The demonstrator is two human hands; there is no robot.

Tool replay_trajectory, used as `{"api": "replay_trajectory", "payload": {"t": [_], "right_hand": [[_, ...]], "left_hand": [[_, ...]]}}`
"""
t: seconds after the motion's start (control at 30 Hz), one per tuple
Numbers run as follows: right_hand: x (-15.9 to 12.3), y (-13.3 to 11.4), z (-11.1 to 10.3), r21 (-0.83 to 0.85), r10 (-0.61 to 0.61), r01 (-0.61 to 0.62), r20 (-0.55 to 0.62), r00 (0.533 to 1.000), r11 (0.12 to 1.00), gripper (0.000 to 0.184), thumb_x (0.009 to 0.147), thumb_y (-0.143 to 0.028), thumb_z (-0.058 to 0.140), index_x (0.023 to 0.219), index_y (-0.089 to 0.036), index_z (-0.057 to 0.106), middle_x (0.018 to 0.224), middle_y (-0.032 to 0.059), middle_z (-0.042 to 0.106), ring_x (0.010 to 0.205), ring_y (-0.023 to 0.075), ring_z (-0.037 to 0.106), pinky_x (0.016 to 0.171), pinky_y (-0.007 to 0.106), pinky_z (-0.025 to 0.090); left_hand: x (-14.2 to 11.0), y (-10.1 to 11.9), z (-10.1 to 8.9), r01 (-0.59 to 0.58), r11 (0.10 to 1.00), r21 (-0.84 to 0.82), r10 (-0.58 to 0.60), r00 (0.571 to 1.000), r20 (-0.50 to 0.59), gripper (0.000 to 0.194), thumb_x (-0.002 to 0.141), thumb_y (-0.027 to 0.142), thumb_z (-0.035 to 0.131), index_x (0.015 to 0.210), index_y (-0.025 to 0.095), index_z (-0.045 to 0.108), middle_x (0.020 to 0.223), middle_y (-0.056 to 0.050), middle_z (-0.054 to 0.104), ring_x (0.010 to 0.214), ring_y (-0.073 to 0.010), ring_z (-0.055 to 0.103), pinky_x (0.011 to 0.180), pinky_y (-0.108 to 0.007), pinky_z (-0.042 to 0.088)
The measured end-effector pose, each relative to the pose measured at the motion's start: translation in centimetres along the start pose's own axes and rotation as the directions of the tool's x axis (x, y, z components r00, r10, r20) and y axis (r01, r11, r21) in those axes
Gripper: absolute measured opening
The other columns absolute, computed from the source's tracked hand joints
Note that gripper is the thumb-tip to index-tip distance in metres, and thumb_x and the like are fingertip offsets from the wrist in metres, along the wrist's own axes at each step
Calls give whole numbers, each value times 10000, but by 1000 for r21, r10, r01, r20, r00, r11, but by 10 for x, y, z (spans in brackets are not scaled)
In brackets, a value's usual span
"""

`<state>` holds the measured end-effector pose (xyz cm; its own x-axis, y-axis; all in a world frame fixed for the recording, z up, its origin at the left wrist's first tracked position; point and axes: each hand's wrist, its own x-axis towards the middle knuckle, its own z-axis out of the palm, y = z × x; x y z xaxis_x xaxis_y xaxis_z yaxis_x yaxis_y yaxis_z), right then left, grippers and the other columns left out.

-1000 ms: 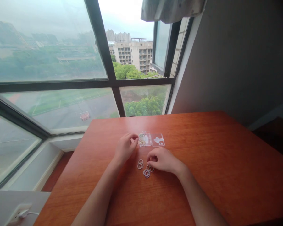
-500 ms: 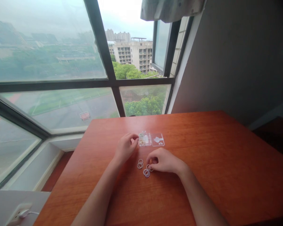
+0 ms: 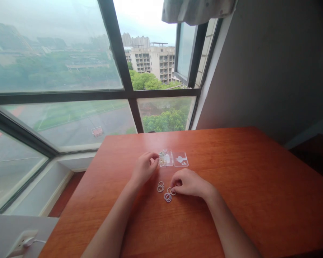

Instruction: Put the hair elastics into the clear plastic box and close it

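Note:
My left hand is at the left edge of a clear plastic box, its thumb and forefinger closed on that side. Small green and gold-coloured rings lie in the box's left part. Its clear lid lies flat, opened to the right, with a pale printed shape on it. Nearer to me, my right hand is palm down, thumb and fingertips pinched at a thin pale ring; the other fingers are curled under. Beside it lie overlapping lilac rings and a small group of whitish rings.
The things lie on a reddish-brown wooden table. Beyond its far edge is a large dark-framed window, with one pane swung outward. A grey wall rises at the right. A white plug sits in a socket at lower left.
My right hand has shifted slightly right, and the pale ring at its fingertips has moved a little away from the lilac rings. My left hand stays at the box.

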<state>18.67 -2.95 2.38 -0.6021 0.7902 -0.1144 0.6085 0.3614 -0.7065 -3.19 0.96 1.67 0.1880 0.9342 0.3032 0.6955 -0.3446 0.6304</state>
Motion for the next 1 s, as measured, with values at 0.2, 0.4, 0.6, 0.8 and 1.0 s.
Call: {"api": "replay_trajectory", "payload": {"t": [0.2,0.4,0.6,0.8,1.0], "right_hand": [[0,0,2,-56,-3,1,-35,999,998,62,727,-209,645,703,-199,701,646,-31,650,584,97,529,529,204,305],[6,2,5,21,25,-21,-202,979,1000,46,756,-176,628,741,-188,670,632,-32,621,586,99,524,548,199,320],[12,4,2,35,90,-84,-500,861,996,51,806,-237,615,788,-200,645,619,-31,574,589,117,520,581,218,351],[13,5,2,32,92,-90,-588,804,995,78,827,-255,577,798,-202,627,592,-33,534,568,123,509,574,222,361],[13,2,2,25,63,-60,-599,798,998,79,829,-256,579,793,-198,620,606,-29,541,580,122,512,589,219,363]], "left_hand": [[0,1,1,-13,1000,-7,13,1000,15,136,850,231,542,871,183,667,805,-9,667,614,-113,526,607,-237,407],[0,0,0,-16,1000,-11,16,1000,9,129,853,231,543,879,186,662,808,-3,663,599,-104,515,608,-231,407],[0,8,2,-48,998,-52,49,999,11,147,869,250,535,870,178,663,785,-14,650,606,-106,506,600,-229,405],[-5,28,8,-130,982,-140,147,981,126,196,891,308,535,848,176,673,782,-26,628,617,-108,493,587,-227,403],[-7,32,15,-135,976,-173,157,980,123,119,859,218,555,823,173,659,746,-12,610,614,-102,491,592,-215,400]]}}
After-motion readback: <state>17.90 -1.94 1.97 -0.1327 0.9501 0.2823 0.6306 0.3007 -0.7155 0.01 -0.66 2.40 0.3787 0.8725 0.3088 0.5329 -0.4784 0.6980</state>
